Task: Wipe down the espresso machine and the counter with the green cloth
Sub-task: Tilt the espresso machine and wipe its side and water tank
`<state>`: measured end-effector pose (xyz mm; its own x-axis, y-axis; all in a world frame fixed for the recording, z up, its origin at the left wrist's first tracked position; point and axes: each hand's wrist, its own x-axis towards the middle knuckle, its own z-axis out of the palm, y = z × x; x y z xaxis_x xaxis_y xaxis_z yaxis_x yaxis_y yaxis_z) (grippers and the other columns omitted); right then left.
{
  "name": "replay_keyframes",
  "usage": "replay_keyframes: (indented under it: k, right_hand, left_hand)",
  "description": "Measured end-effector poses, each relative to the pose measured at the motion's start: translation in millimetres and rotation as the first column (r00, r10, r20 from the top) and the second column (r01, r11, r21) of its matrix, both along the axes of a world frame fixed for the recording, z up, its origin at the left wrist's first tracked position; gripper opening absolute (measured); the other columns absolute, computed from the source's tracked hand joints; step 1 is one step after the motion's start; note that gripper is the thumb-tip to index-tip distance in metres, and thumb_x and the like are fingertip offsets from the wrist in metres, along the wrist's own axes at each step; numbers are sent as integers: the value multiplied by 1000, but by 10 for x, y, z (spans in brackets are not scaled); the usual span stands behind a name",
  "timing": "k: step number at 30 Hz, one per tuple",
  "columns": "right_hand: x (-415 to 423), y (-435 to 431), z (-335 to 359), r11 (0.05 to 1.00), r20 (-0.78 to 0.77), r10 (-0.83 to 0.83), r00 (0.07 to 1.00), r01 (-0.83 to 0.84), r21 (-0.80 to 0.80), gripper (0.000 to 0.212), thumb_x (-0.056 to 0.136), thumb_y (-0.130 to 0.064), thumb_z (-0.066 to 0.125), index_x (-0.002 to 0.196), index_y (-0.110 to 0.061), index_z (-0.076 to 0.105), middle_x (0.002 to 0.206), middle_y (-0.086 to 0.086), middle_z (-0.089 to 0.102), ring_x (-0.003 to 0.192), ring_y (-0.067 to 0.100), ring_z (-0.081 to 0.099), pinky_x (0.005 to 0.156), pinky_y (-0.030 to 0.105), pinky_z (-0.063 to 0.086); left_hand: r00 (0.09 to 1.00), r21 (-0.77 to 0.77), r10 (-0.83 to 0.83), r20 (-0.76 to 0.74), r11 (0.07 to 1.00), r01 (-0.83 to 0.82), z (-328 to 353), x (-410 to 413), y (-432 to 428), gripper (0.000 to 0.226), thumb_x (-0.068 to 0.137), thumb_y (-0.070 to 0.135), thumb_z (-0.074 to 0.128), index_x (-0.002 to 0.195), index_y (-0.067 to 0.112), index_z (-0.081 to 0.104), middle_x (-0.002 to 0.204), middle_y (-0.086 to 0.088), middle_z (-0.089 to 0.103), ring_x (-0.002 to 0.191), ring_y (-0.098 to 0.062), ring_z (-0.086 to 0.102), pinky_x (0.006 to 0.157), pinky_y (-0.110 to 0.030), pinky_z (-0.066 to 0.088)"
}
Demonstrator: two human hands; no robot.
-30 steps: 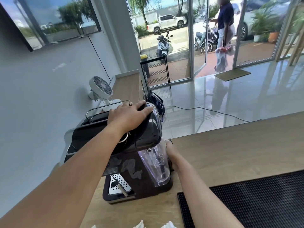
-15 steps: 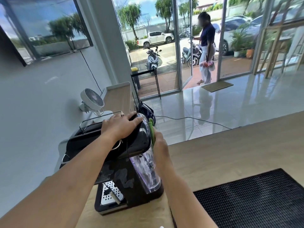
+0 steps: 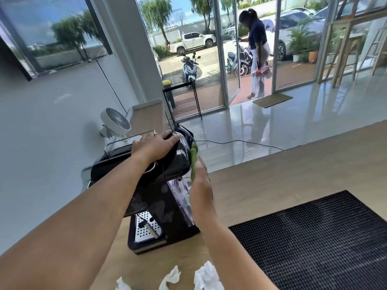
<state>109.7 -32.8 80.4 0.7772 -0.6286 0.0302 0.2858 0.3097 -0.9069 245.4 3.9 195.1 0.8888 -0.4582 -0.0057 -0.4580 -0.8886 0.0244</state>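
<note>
So the whole thing hinges on which side the cloth is on. The folded green cloth (image 3: 193, 162) is sandwiched between the right hand (image 3: 200, 181) and the right side wall of the glossy black espresso machine (image 3: 173, 160), up near its rounded top and just above the clear plastic water tank (image 3: 181, 197). From the grip, the machine lies straight to the left. The cloth shows as a narrow strip running up and down along that wall. The grip there looks flat-fingered, pressing rather than pinching, though it's blurry. The left hand (image 3: 156, 144) is splayed flat over the machine's top with nothing in it, bracing it I'd guess. The light wooden surface (image 3: 272, 164) sits to the right of and below the cloth hand, so I reckon that hand is the nearer one for the counter part.
</note>
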Motion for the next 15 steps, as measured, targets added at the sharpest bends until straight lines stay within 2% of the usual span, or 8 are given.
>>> replay_keyframes:
  k: [2, 4, 7, 9, 10, 12, 13, 15]
  right_hand:
    - [144, -205, 58, 999, 23, -26, 999, 26, -21, 58, 91, -57, 29, 138, -34, 54, 138, -12, 58, 130, 7, 49, 112, 37, 38]
    - [264, -325, -164, 999, -38, 12, 999, -13, -34, 54, 94, -53, 28, 134, -33, 58, 134, -9, 62, 128, 12, 53, 106, 38, 42]
    - [210, -226, -742, 998, -233, 54, 971, -43, 48, 51, 98, -47, 25, 143, -35, 47, 146, -11, 49, 132, 10, 43, 111, 38, 34]
    - [21, 0, -958, 998, -355, -1, 935, 21, 53, 60, 95, -51, 22, 152, -34, 30, 158, -10, 30, 144, 12, 28, 120, 44, 21]
    - [-81, 147, -962, 997, -363, -45, 931, 65, 42, 63, 96, -51, 20, 155, -31, 21, 161, -12, 17, 148, 10, 17, 123, 43, 13]
    - [-209, 464, -829, 993, -295, -98, 950, 113, 36, 58, 105, -45, 22, 156, -25, 4, 155, -21, -3, 149, 4, -4, 123, 32, -3]
    - [-249, 595, -721, 990, -233, -124, 965, 136, 37, 57, 106, -40, 23, 156, -24, 0, 153, -22, -9, 148, 1, -10, 120, 26, -7]
    - [-257, 714, -572, 981, -115, -193, 974, 190, -39, 58, 106, -40, 23, 156, -24, -2, 155, -22, -12, 146, -4, -13, 119, 22, -8]
  left_hand:
    - [1000, -11, 4, 6, 1000, -4, 11, -19, 9, 76, 74, 89, 14, 142, 56, 27, 157, -7, 27, 145, -27, 23, 112, -50, 19]
    - [1000, -18, 1, -2, 1000, -1, 31, -36, 9, 74, 76, 88, 16, 142, 55, 27, 157, -7, 26, 144, -28, 24, 112, -50, 18]
    - [1000, -9, -4, -6, 1000, 4, 41, -57, 0, 72, 78, 86, 17, 143, 55, 26, 158, -8, 25, 144, -29, 25, 113, -49, 18]
    - [1000, -2, -2, -3, 1000, 2, 38, -47, 3, 71, 79, 85, 17, 142, 55, 26, 157, -8, 26, 144, -29, 25, 112, -50, 19]
    - [1000, -1, -3, 1, 1000, 3, 46, -45, -3, 71, 79, 85, 17, 142, 56, 26, 157, -8, 27, 143, -29, 26, 112, -50, 19]
    - [1000, -10, -7, 2, 1000, 7, 57, -40, -8, 70, 79, 85, 17, 142, 56, 27, 157, -8, 27, 143, -29, 26, 112, -49, 19]
    - [1000, -14, -10, -1, 1000, 10, 59, -42, -12, 69, 79, 85, 18, 142, 56, 27, 157, -8, 27, 143, -30, 26, 112, -48, 19]
    - [1000, -15, -14, -6, 1000, 14, 49, -51, -13, 69, 79, 85, 18, 142, 56, 27, 157, -9, 27, 143, -30, 26, 111, -48, 20]
